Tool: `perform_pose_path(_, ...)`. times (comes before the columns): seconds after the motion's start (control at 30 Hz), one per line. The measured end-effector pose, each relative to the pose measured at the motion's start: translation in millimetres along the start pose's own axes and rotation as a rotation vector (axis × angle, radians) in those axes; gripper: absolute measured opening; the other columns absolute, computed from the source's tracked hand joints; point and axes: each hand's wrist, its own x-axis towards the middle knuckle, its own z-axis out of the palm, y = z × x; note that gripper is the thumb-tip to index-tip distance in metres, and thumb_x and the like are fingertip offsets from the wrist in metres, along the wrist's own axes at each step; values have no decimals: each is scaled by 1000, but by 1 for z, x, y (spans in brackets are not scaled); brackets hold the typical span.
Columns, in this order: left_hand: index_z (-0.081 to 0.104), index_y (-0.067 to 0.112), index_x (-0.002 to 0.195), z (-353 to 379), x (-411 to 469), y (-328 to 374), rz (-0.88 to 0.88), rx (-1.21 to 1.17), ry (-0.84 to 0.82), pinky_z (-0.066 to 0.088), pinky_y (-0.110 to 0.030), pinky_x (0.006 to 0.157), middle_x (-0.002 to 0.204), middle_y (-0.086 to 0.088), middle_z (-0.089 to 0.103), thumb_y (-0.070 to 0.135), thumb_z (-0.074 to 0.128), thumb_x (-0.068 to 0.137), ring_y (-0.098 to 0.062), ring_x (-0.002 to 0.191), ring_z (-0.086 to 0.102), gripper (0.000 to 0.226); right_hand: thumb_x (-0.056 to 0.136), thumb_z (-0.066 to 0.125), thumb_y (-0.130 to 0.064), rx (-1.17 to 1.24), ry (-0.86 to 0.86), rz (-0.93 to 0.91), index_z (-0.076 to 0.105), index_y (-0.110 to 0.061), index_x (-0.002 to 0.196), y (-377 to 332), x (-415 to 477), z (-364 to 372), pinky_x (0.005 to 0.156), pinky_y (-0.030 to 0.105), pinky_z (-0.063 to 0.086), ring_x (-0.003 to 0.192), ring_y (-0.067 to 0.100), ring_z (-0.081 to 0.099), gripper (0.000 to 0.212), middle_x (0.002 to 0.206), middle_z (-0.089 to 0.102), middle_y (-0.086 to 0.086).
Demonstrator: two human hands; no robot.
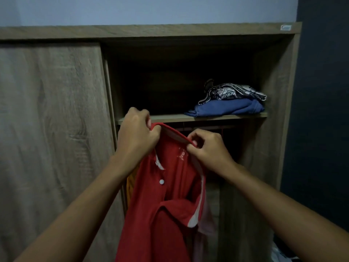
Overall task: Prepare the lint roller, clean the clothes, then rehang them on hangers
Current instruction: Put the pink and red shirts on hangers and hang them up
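A red polo shirt (166,201) with white collar trim and a white button hangs down in front of an open wooden wardrobe (283,103). My left hand (137,133) grips the top of the shirt at the left shoulder. My right hand (207,148) pinches the shirt's upper edge at the right, near the collar. Both hands hold it just below the wardrobe shelf (226,116). No hanger can be made out inside the shirt, and no lint roller is in view.
Folded clothes, a blue one (226,108) under a black-and-white patterned one (232,91), lie on the shelf. A closed sliding door (51,129) covers the wardrobe's left half. A yellow garment (130,188) and a pale pink one (206,224) hang behind the shirt. A dark wall (324,110) stands at right.
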Motion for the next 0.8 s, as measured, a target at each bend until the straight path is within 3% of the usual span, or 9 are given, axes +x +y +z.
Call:
perform_pose_path(0.1,59,17,84,14,-9,-10,-128,-125,-79,47,-33,64,80,2,59,28,59,88,-14,70,57,12,74,77,-14,-17,52,40,72,-20,79,19,4,-10,62,23,50,62,10,62,10,66,65,-1)
perform_pose_path(0.2,62,6,70,31,-12,-10,-255,-219,-197,40,-32,58,65,-4,61,25,49,94,-22,67,59,33,77,78,-18,44,-8,126,72,-20,79,41,4,-14,61,23,50,61,7,60,7,69,68,3)
perform_pose_path(0.3,56,3,62,47,-9,-3,-353,-294,-251,39,-33,58,62,-8,60,22,42,96,-25,65,56,42,85,78,-25,262,-171,195,73,-16,83,64,-3,-16,61,24,51,65,5,61,10,75,71,7)
perform_pose_path(0.4,63,-6,76,71,-6,3,-409,-319,-325,47,-41,70,73,-19,66,27,41,97,-33,75,62,45,95,66,-28,437,10,393,69,-15,75,105,-2,-14,49,19,39,50,2,51,24,57,61,-6)
perform_pose_path(0.47,63,-8,80,89,-4,8,-418,-331,-375,47,-41,68,76,-24,67,29,40,96,-33,71,62,47,96,64,-35,432,182,585,68,-15,72,144,0,-13,50,23,37,49,8,49,31,57,57,-5)
perform_pose_path(0.57,56,3,66,113,-4,20,-428,-341,-413,39,-35,59,62,-12,57,31,41,96,-22,59,52,44,94,67,-32,304,268,727,69,-9,79,193,-1,-5,66,29,43,61,14,55,27,64,60,-1)
perform_pose_path(0.67,51,14,63,132,0,28,-424,-336,-411,38,-35,58,59,-6,52,31,42,96,-22,57,50,38,91,71,-28,242,274,800,70,-1,94,222,-4,8,65,25,42,66,11,60,27,73,65,0)
perform_pose_path(0.73,54,13,63,146,5,33,-429,-331,-404,40,-35,58,59,-7,55,32,43,95,-23,57,53,38,89,74,-29,225,254,844,69,1,105,240,-1,16,67,23,44,85,21,68,34,91,70,8)
perform_pose_path(0.8,56,12,63,157,9,38,-428,-317,-399,41,-36,59,60,-8,56,32,44,94,-25,59,54,39,86,77,-31,195,240,887,65,2,114,256,2,23,81,24,44,107,29,65,44,112,69,16)
